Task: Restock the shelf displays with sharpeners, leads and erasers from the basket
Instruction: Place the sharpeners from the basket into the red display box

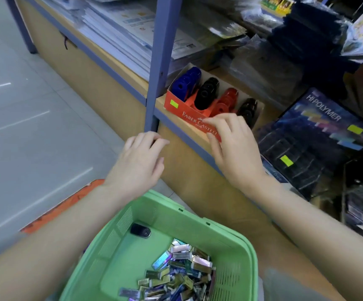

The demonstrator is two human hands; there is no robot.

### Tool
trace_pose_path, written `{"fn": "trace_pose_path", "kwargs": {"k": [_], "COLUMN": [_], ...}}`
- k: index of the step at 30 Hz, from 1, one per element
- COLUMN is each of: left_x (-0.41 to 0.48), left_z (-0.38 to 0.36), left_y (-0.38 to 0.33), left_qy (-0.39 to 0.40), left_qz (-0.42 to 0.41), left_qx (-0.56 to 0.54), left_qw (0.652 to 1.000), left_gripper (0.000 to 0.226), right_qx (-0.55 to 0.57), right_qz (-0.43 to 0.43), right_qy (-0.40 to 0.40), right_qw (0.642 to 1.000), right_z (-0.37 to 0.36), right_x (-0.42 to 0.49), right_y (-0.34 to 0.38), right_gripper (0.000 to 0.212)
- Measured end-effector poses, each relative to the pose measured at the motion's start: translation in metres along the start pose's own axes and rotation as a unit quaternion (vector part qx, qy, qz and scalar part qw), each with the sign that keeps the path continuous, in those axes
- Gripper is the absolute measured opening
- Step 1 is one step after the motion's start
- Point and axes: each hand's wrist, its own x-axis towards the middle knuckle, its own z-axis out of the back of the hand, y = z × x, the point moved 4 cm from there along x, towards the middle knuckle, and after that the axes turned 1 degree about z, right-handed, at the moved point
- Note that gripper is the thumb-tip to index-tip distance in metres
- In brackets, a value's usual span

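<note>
Right hand [237, 148] grips the well-stocked sharpener box [176, 105], left hand [139, 161] relaxed and empty; at 6 o'clock the basket [230, 233] holds one sharpener [140, 230] and many lead packs [180, 270]

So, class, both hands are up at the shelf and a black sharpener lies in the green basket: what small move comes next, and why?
Probably the left hand drops to the basket for the black sharpener: it holds nothing, while the right hand grips the front of the red box, whose black rows would take it.
</note>
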Motion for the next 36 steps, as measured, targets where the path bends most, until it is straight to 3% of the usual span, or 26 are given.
{"fn": "trace_pose_path", "kwargs": {"k": [2, 6, 10, 14, 19, 26, 29, 31, 33, 36], "left_x": [-0.035, -0.101, -0.139, -0.151, -0.160, -0.165, -0.166, -0.166, -0.165, -0.168], "left_z": [-0.015, -0.042, -0.057, -0.067, -0.070, -0.073, -0.074, -0.076, -0.077, -0.077], "left_y": [0.016, 0.044, 0.057, 0.057, 0.062, 0.071, 0.073, 0.074, 0.075, 0.077], "left_qy": [0.054, 0.152, 0.204, 0.213, 0.179, 0.174, 0.170, 0.169, 0.166, 0.161], "left_qz": [0.061, 0.168, 0.240, 0.263, 0.268, 0.280, 0.288, 0.286, 0.284, 0.283], "left_qx": [-0.015, -0.042, -0.115, -0.162, -0.171, -0.186, -0.196, -0.195, -0.195, -0.202], "left_qw": [0.997, 0.973, 0.942, 0.927, 0.931, 0.926, 0.922, 0.923, 0.924, 0.924], "left_gripper": [0.045, 0.041, 0.046, 0.050, 0.048, 0.045, 0.043, 0.042, 0.042, 0.042], "right_qx": [0.043, 0.135, 0.212, 0.220, 0.220, 0.076, 0.007, 0.003, 0.045, 0.112], "right_qz": [0.025, -0.033, -0.128, -0.162, -0.167, -0.117, -0.058, -0.095, -0.137, -0.197], "right_qy": [0.029, 0.196, 0.395, 0.489, 0.484, 0.415, 0.472, 0.455, 0.469, 0.474], "right_qw": [0.998, 0.971, 0.884, 0.828, 0.830, 0.899, 0.880, 0.885, 0.872, 0.851], "right_z": [-0.021, -0.092, -0.173, -0.241, -0.301, -0.342, -0.352, -0.355, -0.353, -0.344], "right_x": [-0.033, -0.105, -0.166, -0.201, -0.216, -0.229, -0.238, -0.236, -0.233, -0.233], "right_y": [0.015, 0.046, 0.072, 0.091, 0.111, 0.136, 0.141, 0.137, 0.137, 0.137], "right_gripper": [0.025, 0.018, 0.035, 0.043, 0.057, 0.059, 0.046, 0.048, 0.054, 0.047]}}
